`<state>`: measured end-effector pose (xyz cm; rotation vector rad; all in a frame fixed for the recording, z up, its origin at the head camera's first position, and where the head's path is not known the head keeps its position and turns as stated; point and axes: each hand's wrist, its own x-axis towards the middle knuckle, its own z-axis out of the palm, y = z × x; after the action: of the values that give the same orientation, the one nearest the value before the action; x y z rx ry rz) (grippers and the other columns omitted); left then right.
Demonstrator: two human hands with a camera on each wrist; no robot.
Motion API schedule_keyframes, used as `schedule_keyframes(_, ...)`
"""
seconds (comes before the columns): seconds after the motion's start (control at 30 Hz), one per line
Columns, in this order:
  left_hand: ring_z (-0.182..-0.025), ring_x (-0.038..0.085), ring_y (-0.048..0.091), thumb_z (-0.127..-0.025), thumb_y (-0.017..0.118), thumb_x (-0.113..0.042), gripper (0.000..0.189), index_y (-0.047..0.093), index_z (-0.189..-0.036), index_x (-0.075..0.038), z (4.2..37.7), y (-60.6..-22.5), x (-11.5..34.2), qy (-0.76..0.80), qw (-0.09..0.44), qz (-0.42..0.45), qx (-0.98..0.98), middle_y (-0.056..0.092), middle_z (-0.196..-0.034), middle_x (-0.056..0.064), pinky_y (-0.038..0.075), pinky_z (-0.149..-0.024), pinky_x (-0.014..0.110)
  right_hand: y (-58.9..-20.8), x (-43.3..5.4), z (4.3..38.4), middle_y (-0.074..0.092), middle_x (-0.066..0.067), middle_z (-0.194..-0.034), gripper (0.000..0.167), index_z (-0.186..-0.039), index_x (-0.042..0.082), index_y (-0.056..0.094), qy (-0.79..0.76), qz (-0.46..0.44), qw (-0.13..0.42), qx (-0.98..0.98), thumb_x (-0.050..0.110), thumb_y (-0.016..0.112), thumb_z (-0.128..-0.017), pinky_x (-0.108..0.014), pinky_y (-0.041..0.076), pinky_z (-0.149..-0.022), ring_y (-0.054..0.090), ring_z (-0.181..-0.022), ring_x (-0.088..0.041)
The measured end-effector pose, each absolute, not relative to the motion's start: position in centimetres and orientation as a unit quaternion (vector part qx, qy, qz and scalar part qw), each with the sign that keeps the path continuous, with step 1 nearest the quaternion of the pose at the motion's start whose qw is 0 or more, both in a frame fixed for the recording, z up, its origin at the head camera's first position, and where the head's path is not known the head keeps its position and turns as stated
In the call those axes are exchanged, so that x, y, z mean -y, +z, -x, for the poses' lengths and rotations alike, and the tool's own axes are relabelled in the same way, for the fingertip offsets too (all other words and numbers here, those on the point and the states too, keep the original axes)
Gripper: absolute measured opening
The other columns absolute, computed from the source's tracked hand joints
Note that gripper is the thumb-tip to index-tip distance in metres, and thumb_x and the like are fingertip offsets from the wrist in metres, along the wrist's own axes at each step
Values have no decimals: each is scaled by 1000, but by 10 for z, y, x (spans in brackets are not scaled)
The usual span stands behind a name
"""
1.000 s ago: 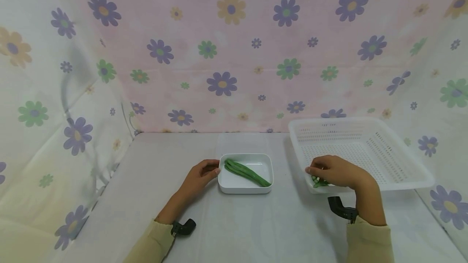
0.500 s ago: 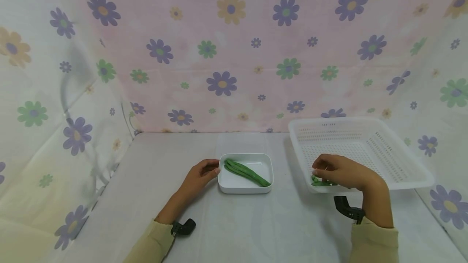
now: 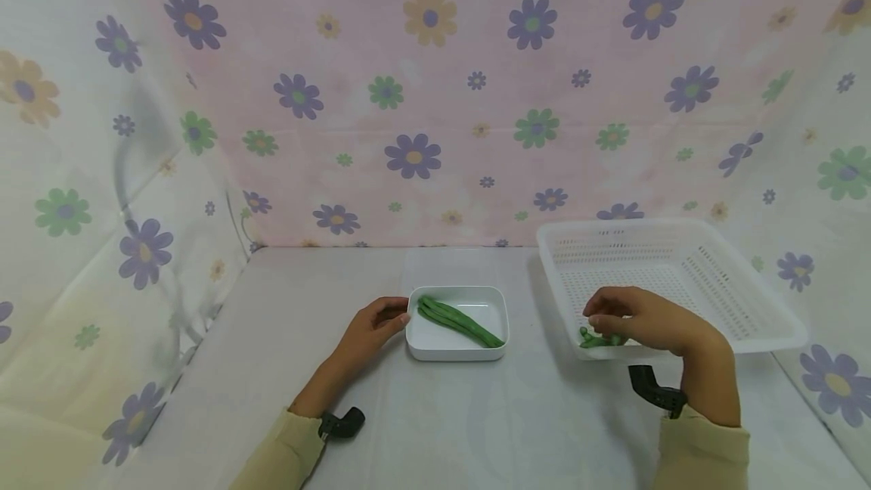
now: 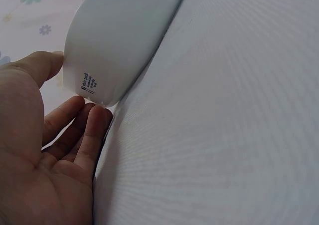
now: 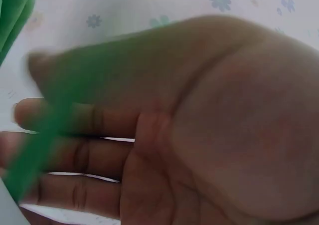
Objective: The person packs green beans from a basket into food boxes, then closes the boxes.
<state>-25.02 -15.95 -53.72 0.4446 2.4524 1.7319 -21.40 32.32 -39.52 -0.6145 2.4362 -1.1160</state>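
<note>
In the head view my left hand [image 3: 370,335] touches the left end of a white box [image 3: 454,355]. The left wrist view has the thumb at the box's rim and the fingertips against its lower corner. Several green beans [image 3: 459,321] lie aslant in the box. My right hand [image 3: 643,317] hovers over the near left corner of a white basket [image 3: 755,301], thumb and fingers apart. Below it are more green beans [image 3: 592,340], partly hidden by the hand. A blurred green bean [image 5: 47,130] crosses before the fairly straight fingers in the right wrist view.
A clear, flat sheet or lid [image 3: 450,266] lies behind the box. Flowered cloth [image 3: 435,97] hangs at the back and both sides of the white table [image 3: 435,429]. Each wrist carries a black camera mount [image 3: 342,423].
My right hand has shifted a little to the right, uncovering more of the beans in the basket corner. The left hand, the box and its beans have stayed in place.
</note>
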Motion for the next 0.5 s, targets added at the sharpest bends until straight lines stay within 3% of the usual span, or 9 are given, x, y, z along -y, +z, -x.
schedule_keyframes(0.2, -131, 23, 63, -106, 69, -36, 46, 61, -144, -12, 250, -536, 159, 567, 53, -149, -808, 65, -142, 6, 49, -112, 35, -394, -330, 212, 66, -17, -109, 19, -122, -4, 61, -450, 214, 202, -843, 5, 48, -112, -39, 62, -82, 68, -98, -22)
schedule_keyframes(0.27, -131, 23, 63, -106, 69, -36, 46, 61, -144, -12, 250, -536, 159, 565, 53, -147, -810, 66, -142, 6, 49, -112, 34, -393, -332, 211, 68, -14, -111, 18, -123, 0, 63, -432, 220, 193, -853, 0, 54, -107, -36, 61, -83, 68, -101, -20)
schedule_keyframes(0.4, -131, 23, 63, -106, 69, -35, 47, 61, -144, -10, 250, -537, 159, 565, 55, -146, -810, 65, -142, 7, 50, -112, 34, -391, -334, 208, 72, -4, -112, 31, -123, 10, 68, -378, 237, 156, -881, -7, 61, -97, -29, 57, -82, 67, -105, -14)
schedule_keyframes(0.5, -131, 23, 63, -106, 69, -35, 46, 61, -144, -10, 251, -538, 160, 564, 55, -146, -811, 65, -142, 7, 50, -111, 33, -390, -334, 205, 72, 0, -109, 36, -120, 13, 70, -366, 237, 125, -891, -11, 60, -96, -28, 57, -80, 66, -103, -12)
